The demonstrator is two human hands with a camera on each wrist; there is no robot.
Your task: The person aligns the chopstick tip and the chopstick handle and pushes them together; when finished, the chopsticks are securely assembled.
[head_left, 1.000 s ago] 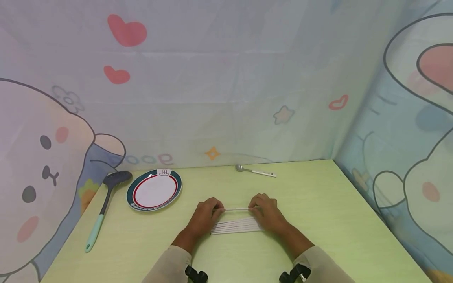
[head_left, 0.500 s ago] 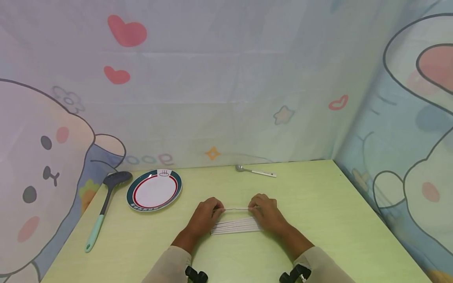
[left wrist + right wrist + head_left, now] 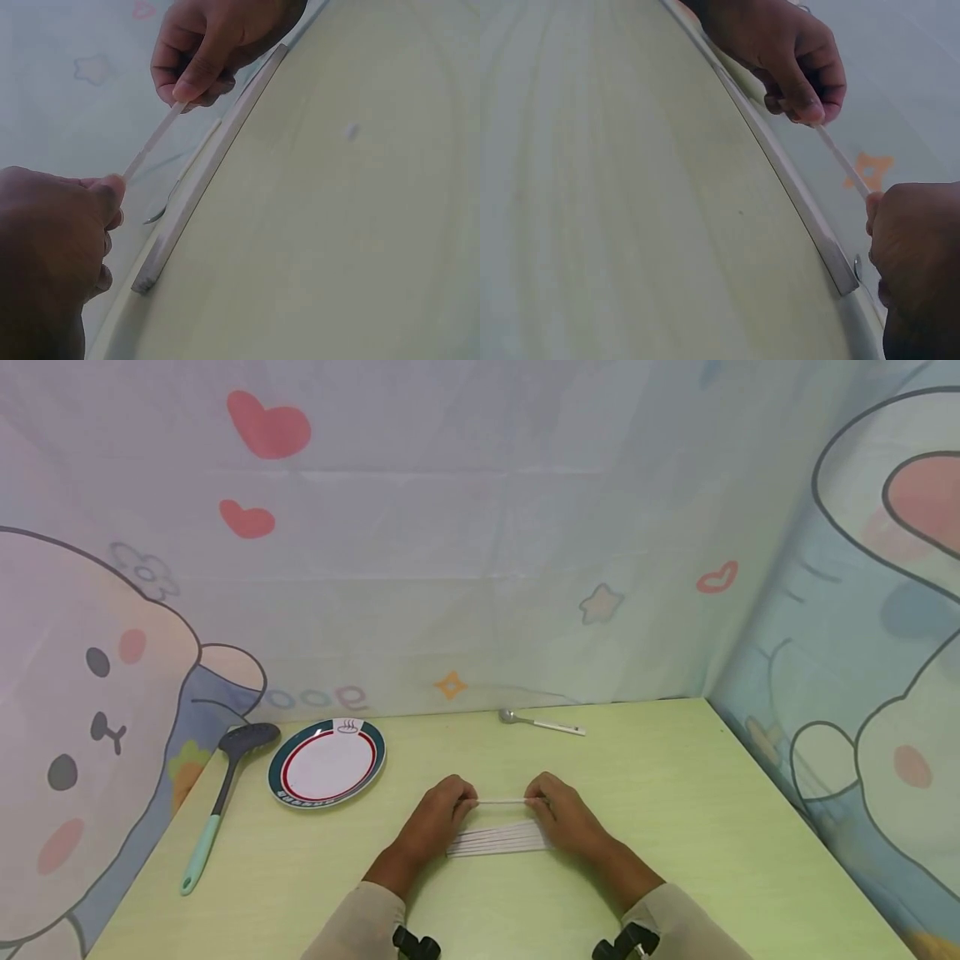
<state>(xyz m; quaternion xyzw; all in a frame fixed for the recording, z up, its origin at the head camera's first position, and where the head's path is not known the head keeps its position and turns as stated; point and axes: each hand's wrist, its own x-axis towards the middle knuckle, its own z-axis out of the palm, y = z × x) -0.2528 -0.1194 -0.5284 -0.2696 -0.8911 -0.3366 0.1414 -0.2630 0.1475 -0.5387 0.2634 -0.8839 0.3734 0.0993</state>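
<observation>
Between my two hands a thin white strip [image 3: 501,801] is stretched level, one end in each. My left hand [image 3: 435,817] pinches its left end between thumb and fingers. The right hand [image 3: 567,818] pinches the other end the same way. In the left wrist view the strip [image 3: 154,142] stands apart from the flat white bundle behind it and shows a small step partway along. That lined white bundle [image 3: 501,840], like pleated paper or strips side by side, lies on the table nearer me. My hands hide parts of its ends.
A plate [image 3: 330,764] with a green and red rim lies to the left. Beside it is a black ladle [image 3: 225,793] with a mint handle. A small spoon [image 3: 543,725] lies near the back edge, before a printed cloth backdrop [image 3: 480,527].
Both hands have risen or moved back very slightly with the strip. The strip looks straighter than a second ago, when its middle seemed uneven. The other things have stayed put.
</observation>
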